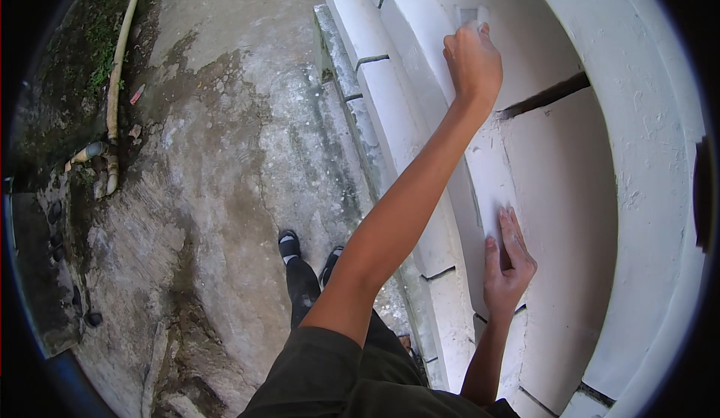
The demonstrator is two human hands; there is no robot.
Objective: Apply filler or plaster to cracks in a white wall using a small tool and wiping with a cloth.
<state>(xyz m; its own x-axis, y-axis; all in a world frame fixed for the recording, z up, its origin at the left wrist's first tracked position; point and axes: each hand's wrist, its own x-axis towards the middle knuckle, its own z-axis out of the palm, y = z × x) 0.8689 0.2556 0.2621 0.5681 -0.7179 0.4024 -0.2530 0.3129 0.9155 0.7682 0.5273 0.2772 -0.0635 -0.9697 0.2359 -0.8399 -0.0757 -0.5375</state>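
My left hand (472,61) is stretched up and forward, fingers closed around a small pale flat piece (471,16) that it presses against the white painted wall (570,193). I cannot tell whether the piece is a pad or a scraper; only its top edge shows above my fingers. My right hand (508,264) lies lower on the same wall, palm flat against it, fingers together and pointing up, holding nothing. White dust marks its fingers. A white moulded band (420,35) with grooved joints runs along the wall under both hands.
A dark horizontal gap (544,97) cuts the wall to the right of my left hand. Below the wall runs a stepped ledge (352,95), then stained concrete ground (225,155). My feet in dark sandals (289,245) stand near the ledge. A pale pipe (114,80) lies at left.
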